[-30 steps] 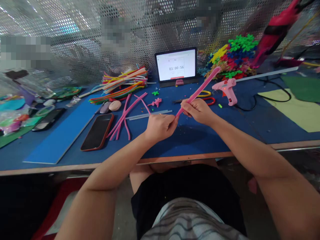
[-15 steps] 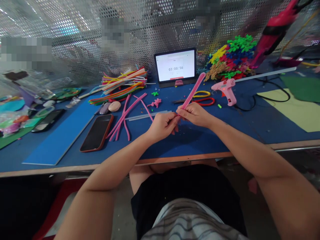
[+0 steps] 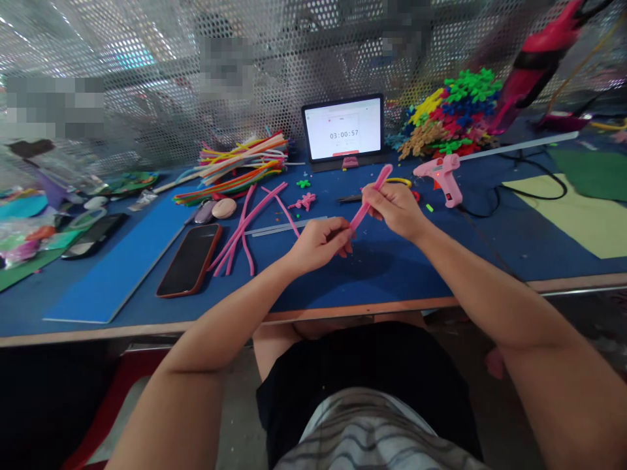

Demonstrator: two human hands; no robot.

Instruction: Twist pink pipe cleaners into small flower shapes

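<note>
I have the left hand (image 3: 319,244) pinching the pink pipe cleaner (image 3: 360,215) low down. My right hand (image 3: 398,210) grips it higher, fingertips pressed together.

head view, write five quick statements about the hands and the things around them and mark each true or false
1. The left hand and the right hand both grip a fuzzy pink pipe-cleaner strip. True.
2. A rectangular phone in an orange-brown case lies to the left of both hands. True.
3. The phone stands upright on its edge. False: it lies flat.
4. A pink plastic glue gun lies to the right of the right hand. True.
5. The right hand is touching the glue gun. False: it grips the strip, and the glue gun lies apart.
</note>
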